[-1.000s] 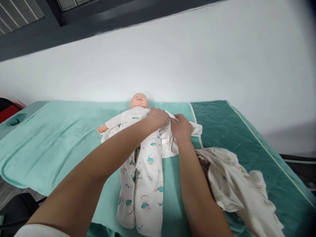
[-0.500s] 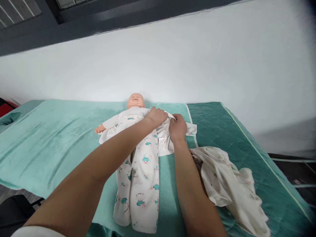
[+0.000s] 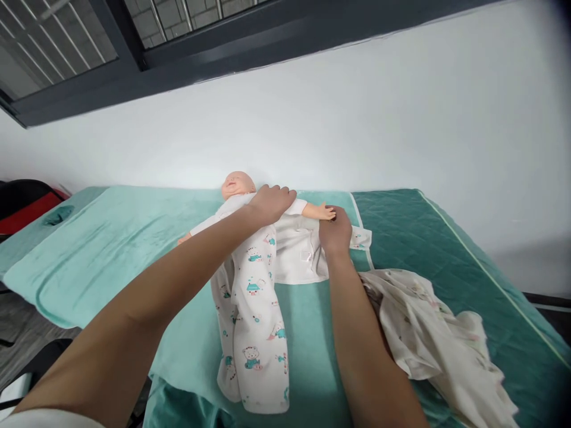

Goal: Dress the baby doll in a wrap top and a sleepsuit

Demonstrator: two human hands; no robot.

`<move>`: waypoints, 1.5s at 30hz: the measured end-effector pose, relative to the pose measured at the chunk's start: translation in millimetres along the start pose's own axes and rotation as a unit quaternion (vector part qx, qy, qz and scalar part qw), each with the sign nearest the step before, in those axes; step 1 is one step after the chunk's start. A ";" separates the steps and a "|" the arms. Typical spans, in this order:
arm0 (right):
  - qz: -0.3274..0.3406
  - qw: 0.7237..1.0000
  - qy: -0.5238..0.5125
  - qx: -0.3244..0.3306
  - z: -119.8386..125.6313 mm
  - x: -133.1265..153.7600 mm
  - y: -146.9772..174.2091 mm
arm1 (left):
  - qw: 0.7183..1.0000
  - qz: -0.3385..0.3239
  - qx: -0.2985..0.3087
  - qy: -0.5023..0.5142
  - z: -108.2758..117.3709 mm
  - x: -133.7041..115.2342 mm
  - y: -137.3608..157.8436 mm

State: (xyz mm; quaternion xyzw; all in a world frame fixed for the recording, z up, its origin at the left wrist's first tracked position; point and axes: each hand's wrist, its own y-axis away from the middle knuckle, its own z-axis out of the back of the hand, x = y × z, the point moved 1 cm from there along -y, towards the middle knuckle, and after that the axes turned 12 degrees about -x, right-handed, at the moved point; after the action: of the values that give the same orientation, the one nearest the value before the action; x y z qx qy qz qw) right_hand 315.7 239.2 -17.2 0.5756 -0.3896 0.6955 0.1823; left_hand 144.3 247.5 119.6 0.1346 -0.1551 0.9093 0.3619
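A baby doll (image 3: 238,183) lies on its back, dressed in a white top and white pants with teal animal prints (image 3: 256,309). My left hand (image 3: 272,205) is closed over the white sleeve on the doll's upper arm, its fingertips hidden underneath. The doll's bare forearm (image 3: 314,210) stretches out to the right. At its end, my right hand (image 3: 336,233) is curled closed against the doll's hand, with the small fingers showing at its top. Under that arm an opened white garment (image 3: 300,261) lies spread, its printed cuff (image 3: 360,238) poking out beyond my right hand.
A crumpled cream cloth with a faint print (image 3: 428,327) lies to the right of my forearm. Light green cloth (image 3: 111,244) covers the left of the bed, and a dark green quilted cover (image 3: 401,232) the right. A white wall (image 3: 312,119) rises behind.
The doll's right-side forearm and hand now show, bare of the sleeve that covered them. My left hand has shifted slightly up the arm. The view has turned a little.
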 end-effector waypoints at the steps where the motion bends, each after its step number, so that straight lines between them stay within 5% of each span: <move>1: 0.016 0.999 -0.033 -0.030 2.2 4.0 -0.2 | 1.000 0.004 -0.001 0.009 -2.1 -3.6 -1.8; 4: 0.113 0.975 -0.104 -0.158 13.7 24.2 4.8 | 0.999 0.025 0.013 0.044 -12.0 -19.5 -10.8; 6: 0.187 0.963 -0.107 -0.165 18.1 39.2 13.7 | 0.996 0.041 0.025 0.070 -18.6 -31.8 -17.3; 11: 0.215 0.974 -0.067 0.033 1.6 48.6 38.8 | 0.986 0.068 0.012 0.151 -20.2 -41.7 -15.3; 16: 0.171 0.971 0.034 0.165 -17.7 35.6 48.6 | 0.960 0.146 -0.059 0.234 -14.8 -0.6 37.1; 20: 0.198 0.945 0.072 0.249 -24.0 39.3 56.3 | 0.827 0.360 -0.240 0.359 -37.0 28.7 108.4; 22: 0.216 0.932 0.091 0.278 -25.9 42.5 60.0 | 0.747 0.443 -0.273 0.415 -55.2 31.0 141.6; 24: 0.216 0.927 0.097 0.289 -26.5 45.0 62.4 | 0.703 0.496 -0.270 0.432 -70.4 27.9 166.2; 32: 0.141 0.942 0.028 0.303 -24.5 52.0 65.6 | 0.652 0.491 -0.179 0.549 -80.0 19.1 174.5; 45: 0.069 0.959 -0.045 0.272 -19.5 52.6 61.8 | 0.640 0.437 -0.207 0.597 -88.9 32.0 136.3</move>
State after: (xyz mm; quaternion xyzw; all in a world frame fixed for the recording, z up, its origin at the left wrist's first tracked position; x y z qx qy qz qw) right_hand 245.2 204.7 11.3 0.6060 -0.2325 0.7593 -0.0476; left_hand 14.6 207.0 24.4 -0.5991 -0.1305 0.7887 -0.0453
